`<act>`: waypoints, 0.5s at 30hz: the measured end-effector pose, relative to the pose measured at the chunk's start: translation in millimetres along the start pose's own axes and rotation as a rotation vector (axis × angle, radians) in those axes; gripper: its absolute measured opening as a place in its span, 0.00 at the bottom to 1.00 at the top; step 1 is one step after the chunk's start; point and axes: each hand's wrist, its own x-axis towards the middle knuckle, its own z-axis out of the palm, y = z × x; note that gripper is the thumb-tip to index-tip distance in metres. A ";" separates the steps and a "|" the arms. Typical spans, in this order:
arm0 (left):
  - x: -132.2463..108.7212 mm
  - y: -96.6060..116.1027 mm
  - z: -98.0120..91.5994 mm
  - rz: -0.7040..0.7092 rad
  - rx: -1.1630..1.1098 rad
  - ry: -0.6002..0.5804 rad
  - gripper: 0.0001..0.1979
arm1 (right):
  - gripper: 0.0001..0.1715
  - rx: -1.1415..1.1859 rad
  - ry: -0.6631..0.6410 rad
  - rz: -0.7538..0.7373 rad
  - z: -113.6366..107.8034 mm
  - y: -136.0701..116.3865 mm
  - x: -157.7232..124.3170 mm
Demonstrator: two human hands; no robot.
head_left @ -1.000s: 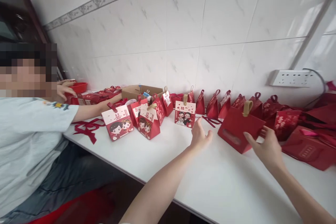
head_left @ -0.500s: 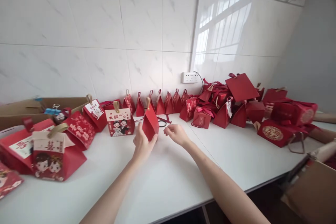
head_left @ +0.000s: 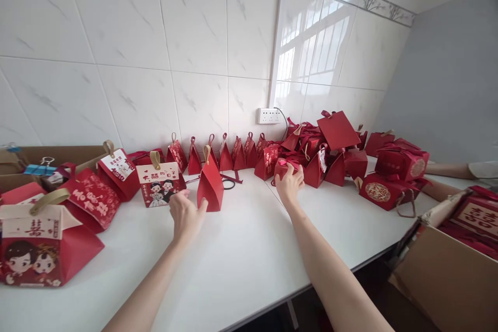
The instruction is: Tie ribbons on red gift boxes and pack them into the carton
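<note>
A red triangular gift box (head_left: 212, 187) with a tan strap loop stands upright on the white table. My left hand (head_left: 187, 218) is beside it, fingers apart, with the thumb at the box's lower left edge. Behind that hand is a cream-topped box (head_left: 159, 184) with a cartoon couple on its front. My right hand (head_left: 290, 185) has its fingers bent over a small red box (head_left: 280, 167) with a pink ribbon, which it partly hides. A black ring-shaped thing (head_left: 229, 184) lies just right of the triangular box.
Several small triangular boxes (head_left: 224, 154) line the wall. Red boxes (head_left: 337, 132) are piled at the right. Larger printed boxes (head_left: 33, 249) stand at the left. A cardboard carton (head_left: 447, 280) sits past the table's right edge. Another person's arm (head_left: 447, 170) reaches in from the right.
The triangular box now stands on the table, and my left hand has loosened and shifted left. My right hand has moved right and forward onto the small ribboned box. The view has turned right.
</note>
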 end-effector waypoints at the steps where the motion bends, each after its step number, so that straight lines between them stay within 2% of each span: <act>1: 0.1 2.8 -3.7 0.042 -0.049 -0.015 0.14 | 0.30 0.009 0.014 0.046 2.4 7.4 2.3; 2: -0.8 5.7 -6.8 0.080 -0.098 -0.089 0.09 | 0.32 0.027 0.012 0.085 5.1 14.2 4.0; 5: -8.1 12.2 -9.4 0.165 -0.168 -0.516 0.13 | 0.31 0.088 -0.016 0.137 12.6 29.1 6.9; 6: -11.1 12.7 -7.4 0.194 -0.163 -0.624 0.13 | 0.30 0.101 -0.020 0.137 14.2 31.9 7.5; 7: -13.7 12.0 -4.2 0.222 -0.148 -0.683 0.11 | 0.29 0.115 -0.023 0.136 15.1 33.7 8.0; 9: -16.6 7.9 3.6 0.247 -0.101 -0.674 0.13 | 0.27 0.138 -0.021 0.138 15.1 35.1 8.4; 12: -14.1 -1.6 11.9 0.201 -0.018 -0.562 0.22 | 0.24 0.165 0.002 0.149 12.0 34.3 8.0; 15: -9.1 -7.1 11.9 0.188 0.022 -0.566 0.20 | 0.24 0.199 0.043 0.158 6.6 30.6 7.6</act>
